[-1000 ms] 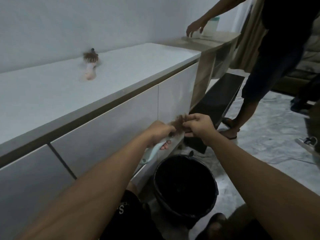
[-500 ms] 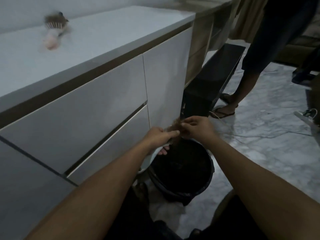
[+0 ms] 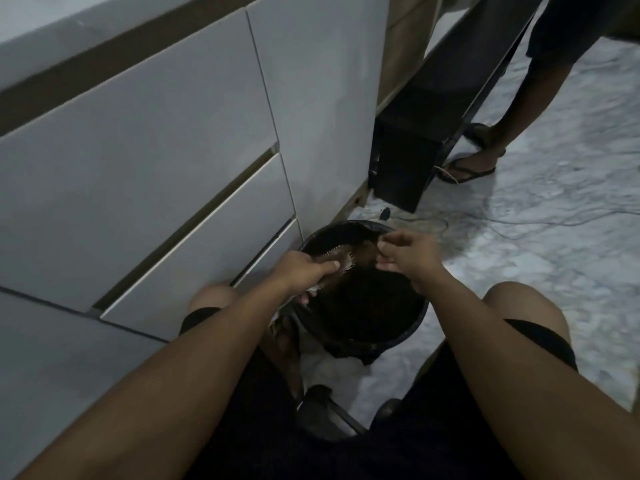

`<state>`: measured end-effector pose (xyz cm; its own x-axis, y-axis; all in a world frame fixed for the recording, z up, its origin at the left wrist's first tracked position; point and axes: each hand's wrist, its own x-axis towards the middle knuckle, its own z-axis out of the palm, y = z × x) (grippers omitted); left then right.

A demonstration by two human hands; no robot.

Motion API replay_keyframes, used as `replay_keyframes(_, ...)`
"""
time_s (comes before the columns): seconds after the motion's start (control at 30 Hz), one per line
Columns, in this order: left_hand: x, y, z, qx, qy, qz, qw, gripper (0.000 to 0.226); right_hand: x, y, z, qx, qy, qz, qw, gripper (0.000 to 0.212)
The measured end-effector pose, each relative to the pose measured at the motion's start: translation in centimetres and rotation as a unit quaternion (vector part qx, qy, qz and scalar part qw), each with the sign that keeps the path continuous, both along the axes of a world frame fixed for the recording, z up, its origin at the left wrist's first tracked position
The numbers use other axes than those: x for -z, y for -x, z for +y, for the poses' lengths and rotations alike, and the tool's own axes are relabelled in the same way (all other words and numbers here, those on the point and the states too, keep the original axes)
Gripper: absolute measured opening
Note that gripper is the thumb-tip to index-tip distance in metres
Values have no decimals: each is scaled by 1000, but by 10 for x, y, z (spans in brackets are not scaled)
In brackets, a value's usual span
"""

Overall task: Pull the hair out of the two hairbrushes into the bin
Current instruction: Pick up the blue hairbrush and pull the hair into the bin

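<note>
Nearest the camera, two bare forearms reach forward over the person's knees and dark shorts. The left hand [image 3: 304, 270] has its grip wrapped tight round a hairbrush [image 3: 337, 259], bristles pointing right, held over the near-left rim of the black bin [image 3: 414, 318]. Just beside it, the right hand [image 3: 407, 254] has its grip pinching a brown tuft of hair [image 3: 365, 253] that stretches from the bristles, above the bin's open mouth. The bin stands on the marble floor [image 3: 540, 258] against the white drawer fronts [image 3: 138, 174]. Farther off, another person's sandalled foot [image 3: 471, 166] stands beside a dark bench [image 3: 426, 133].
</note>
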<state>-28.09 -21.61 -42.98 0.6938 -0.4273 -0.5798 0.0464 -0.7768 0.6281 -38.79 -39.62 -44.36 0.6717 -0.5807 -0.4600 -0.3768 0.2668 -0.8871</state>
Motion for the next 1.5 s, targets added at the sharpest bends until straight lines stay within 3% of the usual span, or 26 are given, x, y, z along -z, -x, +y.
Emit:
replay_keyframes(0.17,4,7,-8,11,-10,2,1000,41,-1,7,2,-88,18,28,996,34)
replay_keyframes(0.3,1,13,-16,28,-19,5,999,37,-2,10,7,-172,99,39,979,50)
replay_keyframes(0.4,1,14,-20,18,-18,6,1000,36,0,8,9,-153,156,41,975,34)
replay_keyframes(0.5,1,12,-20,19,-17,-8,1000,37,-3,8,5,-89,149,35,984,12)
replay_keyframes(0.6,1,10,-19,22,-20,-25,999,36,-4,8,1,-32,133,35,990,26)
replay_keyframes(0.67,0,9,-21,29,-19,-33,999,35,-4,9,-1,-29,145,43,988,23)
replay_keyframes(0.73,-1,9,-24,37,-17,-41,998,33,-3,12,-1,-61,152,54,985,15)
replay_keyframes(0.9,1,12,-27,29,-10,-23,999,30,1,16,3,-149,200,70,966,43)
replay_keyframes(1.07,-1,14,-24,27,-12,-17,999,32,3,15,15,-171,320,67,929,31)
replay_keyframes(1.2,-1,12,-21,29,-8,-29,999,33,-1,13,21,-163,346,69,921,18)
replay_keyframes(1.33,-2,7,-16,33,-12,-47,998,30,-1,13,17,-141,357,90,919,23)
replay_keyframes(1.5,-1,4,-8,38,-18,-55,998,30,-4,15,11,-86,405,114,903,14)
